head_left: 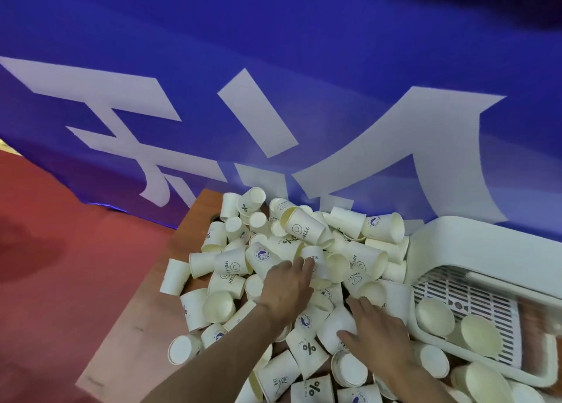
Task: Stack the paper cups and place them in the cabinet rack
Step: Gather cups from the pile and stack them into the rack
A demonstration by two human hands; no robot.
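Beneath the left hand (287,284) and right hand (375,331), paper cups (304,229) lie heaped

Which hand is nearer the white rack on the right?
Right. The right hand lies on paper cups just beside the white rack; the left hand touches cups farther left.

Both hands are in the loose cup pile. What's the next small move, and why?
Probably close the left hand on the HELLO cup its fingertips touch and lift it. That cup lies uncovered on top, while the right hand rests spread on a second cup.
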